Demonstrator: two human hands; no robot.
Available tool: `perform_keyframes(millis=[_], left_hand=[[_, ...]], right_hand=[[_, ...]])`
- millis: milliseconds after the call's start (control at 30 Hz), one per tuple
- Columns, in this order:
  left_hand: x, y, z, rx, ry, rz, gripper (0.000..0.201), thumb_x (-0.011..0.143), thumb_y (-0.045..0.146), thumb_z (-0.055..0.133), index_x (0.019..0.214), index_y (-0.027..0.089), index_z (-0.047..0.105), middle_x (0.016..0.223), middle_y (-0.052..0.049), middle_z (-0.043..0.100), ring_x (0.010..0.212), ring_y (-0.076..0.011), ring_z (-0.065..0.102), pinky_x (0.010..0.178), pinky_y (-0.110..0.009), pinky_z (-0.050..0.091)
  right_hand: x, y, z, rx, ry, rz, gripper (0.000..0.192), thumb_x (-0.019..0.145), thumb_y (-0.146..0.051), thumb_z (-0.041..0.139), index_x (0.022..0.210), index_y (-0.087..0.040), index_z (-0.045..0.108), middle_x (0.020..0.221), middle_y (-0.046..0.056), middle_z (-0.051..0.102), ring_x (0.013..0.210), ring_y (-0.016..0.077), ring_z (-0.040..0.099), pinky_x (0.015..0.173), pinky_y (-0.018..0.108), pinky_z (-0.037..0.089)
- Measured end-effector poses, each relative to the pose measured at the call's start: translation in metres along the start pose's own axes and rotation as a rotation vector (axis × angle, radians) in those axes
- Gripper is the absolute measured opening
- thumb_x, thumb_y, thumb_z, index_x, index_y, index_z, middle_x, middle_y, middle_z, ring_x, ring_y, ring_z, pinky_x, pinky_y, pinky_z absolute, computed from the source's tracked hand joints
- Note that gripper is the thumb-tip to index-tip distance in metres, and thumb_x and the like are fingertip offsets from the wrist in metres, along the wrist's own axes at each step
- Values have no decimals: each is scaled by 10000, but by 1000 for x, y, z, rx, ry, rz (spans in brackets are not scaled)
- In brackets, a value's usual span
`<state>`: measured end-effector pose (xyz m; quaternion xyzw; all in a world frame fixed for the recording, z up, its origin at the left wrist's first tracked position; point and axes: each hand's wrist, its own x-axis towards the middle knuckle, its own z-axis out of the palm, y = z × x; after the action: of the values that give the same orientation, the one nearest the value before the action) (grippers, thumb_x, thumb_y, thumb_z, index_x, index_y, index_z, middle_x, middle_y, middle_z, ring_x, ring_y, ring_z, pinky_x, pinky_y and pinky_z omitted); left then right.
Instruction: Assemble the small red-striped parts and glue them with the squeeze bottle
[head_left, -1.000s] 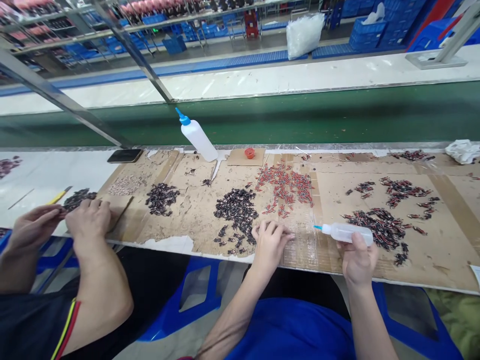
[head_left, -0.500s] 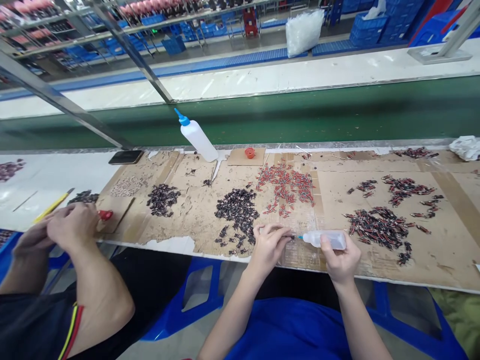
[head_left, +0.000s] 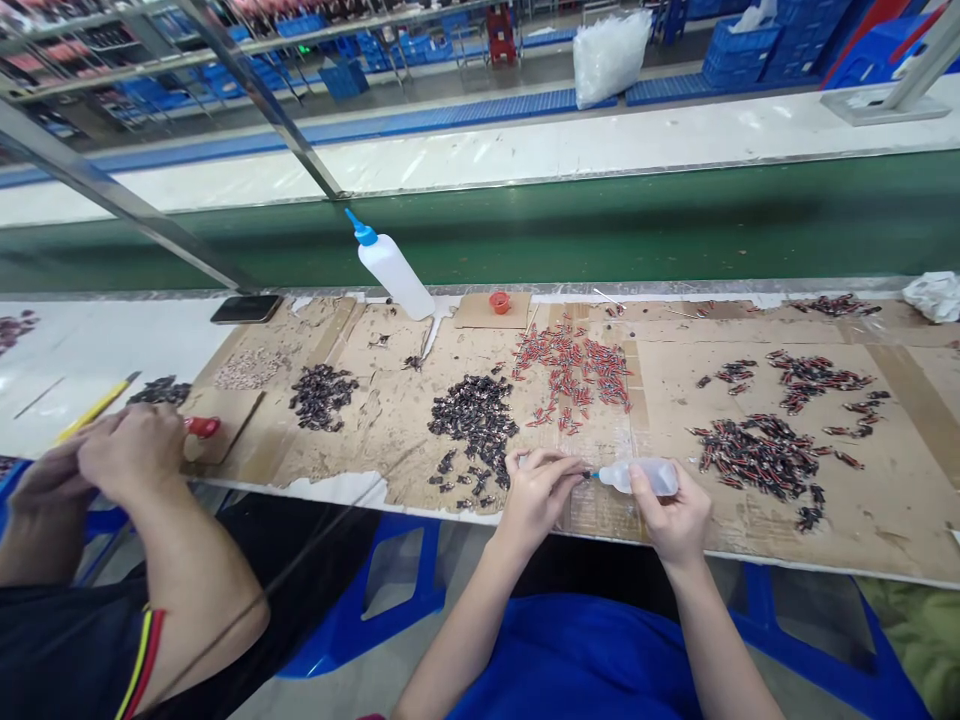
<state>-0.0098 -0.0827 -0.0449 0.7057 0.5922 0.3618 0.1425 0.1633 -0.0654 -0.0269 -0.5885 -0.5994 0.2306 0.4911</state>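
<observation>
We see the right hand (head_left: 681, 512) gripping a translucent plastic squeeze bottle (head_left: 645, 476) over the worktop's (head_left: 150, 340) near edge, contents unclear to us; thin blue nozzle (head_left: 595, 474) at a tiny dark piece (head_left: 586, 475) pinched in the left hand (head_left: 538, 490). Black parts (head_left: 472, 415) heaped on scuffed brown cardboard (head_left: 397, 410); round red cup (head_left: 499, 302) by far edge.

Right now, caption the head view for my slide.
Right hand holds a squeeze bottle, its blue tip at a dark part in the left hand.
</observation>
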Motion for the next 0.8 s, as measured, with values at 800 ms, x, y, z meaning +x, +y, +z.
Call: perform_keyframes(millis=[800], left_hand=[[0, 2, -1, -1, -28, -57, 159, 803, 174, 721, 922, 276, 701, 822, 38, 774, 883, -175, 662, 924, -389, 271]], right_hand=[[0, 4, -3, 171, 80, 119, 307, 747, -406, 668, 572, -175, 566, 485, -36, 517, 438, 106, 470, 453, 235, 374]])
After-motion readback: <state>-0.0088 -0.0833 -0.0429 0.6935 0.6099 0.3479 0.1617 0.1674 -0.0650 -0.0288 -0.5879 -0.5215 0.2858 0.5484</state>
